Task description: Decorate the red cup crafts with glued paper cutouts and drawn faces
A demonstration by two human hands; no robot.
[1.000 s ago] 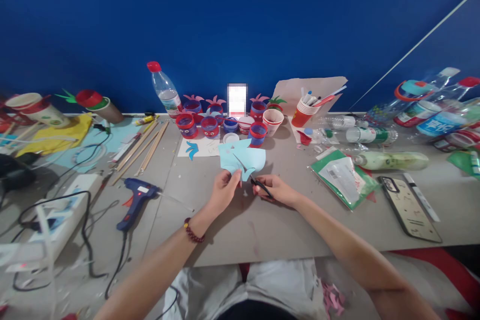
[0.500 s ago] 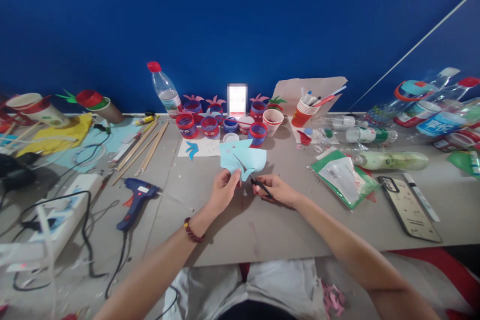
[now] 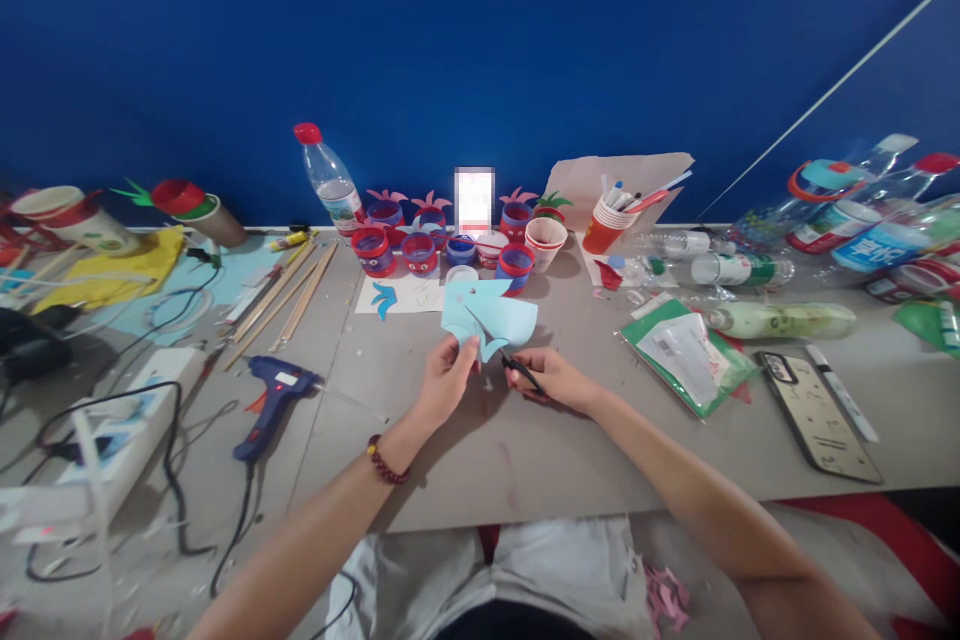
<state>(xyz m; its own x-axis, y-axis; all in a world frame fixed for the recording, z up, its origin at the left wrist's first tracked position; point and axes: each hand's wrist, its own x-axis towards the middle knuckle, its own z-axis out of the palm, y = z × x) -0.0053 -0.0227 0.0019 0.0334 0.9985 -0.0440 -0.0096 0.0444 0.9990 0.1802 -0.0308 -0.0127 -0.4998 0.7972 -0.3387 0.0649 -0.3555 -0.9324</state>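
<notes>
A sheet of light blue paper (image 3: 506,320), partly cut into curved pieces, is pinched between the thumb and fingers of my left hand (image 3: 447,375). My right hand (image 3: 553,380) is closed around a pair of black-handled scissors (image 3: 525,372), whose tip is at the lower edge of the paper. Just beyond the paper stand several small red-and-blue cups (image 3: 421,255), some with eyes and leaf-shaped paper tops. A blue leaf cutout (image 3: 384,301) lies on a white sheet (image 3: 412,297) to the left of the paper.
Left are a blue glue gun (image 3: 277,400), wooden sticks (image 3: 307,295) and a power strip (image 3: 131,430). A red-capped bottle (image 3: 330,180) stands at the back. Right are a cup of pens (image 3: 604,228), plastic bottles (image 3: 742,269), a green packet (image 3: 688,357) and a phone (image 3: 817,417).
The light blue paper has shifted slightly to the right and turned a little in my left hand. My right hand and the scissors stay nearly in place.
</notes>
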